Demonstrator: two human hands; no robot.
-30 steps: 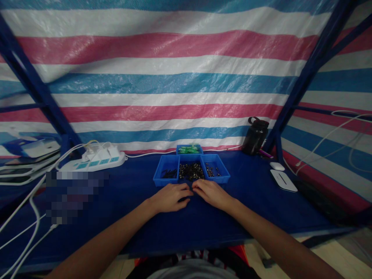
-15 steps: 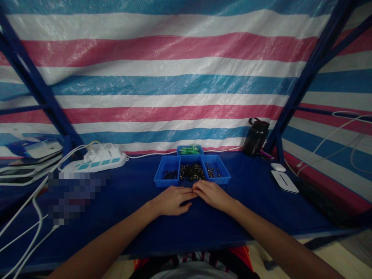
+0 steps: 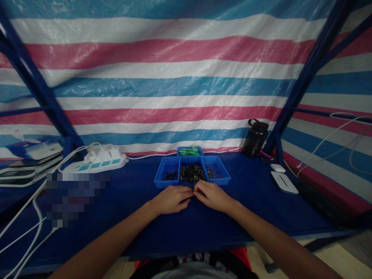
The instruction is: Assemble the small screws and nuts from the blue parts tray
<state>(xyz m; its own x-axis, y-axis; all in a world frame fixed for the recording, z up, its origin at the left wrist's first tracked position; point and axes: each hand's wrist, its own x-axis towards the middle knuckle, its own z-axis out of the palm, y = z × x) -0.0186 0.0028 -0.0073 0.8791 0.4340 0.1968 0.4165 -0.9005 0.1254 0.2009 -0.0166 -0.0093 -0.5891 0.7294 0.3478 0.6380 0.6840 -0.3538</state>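
My left hand (image 3: 173,199) and my right hand (image 3: 213,195) meet at the fingertips just in front of the blue bins. Both are closed in a pinch; whatever sits between the fingertips is too small or hidden to make out. Right behind them, the middle bin holds a heap of small dark and shiny metal parts (image 3: 192,172). To its left, a blue bin (image 3: 158,179) contains thin black pieces (image 3: 170,176). The right blue bin (image 3: 223,180) has a few small metallic parts (image 3: 212,171). Green pieces (image 3: 190,151) lie in the bin at the back.
A white power strip (image 3: 99,166) with plugs and cables stands at the left, near stacked devices (image 3: 26,170). On the right are a black bottle (image 3: 255,137), a small white case (image 3: 278,167) and a flat white device (image 3: 284,182). Blue frame posts and a striped tarp enclose the table.
My fingertips have shifted slightly, with the right thumb and index finger a little more apart from the left hand's knuckles. The bins and other things stay in place.
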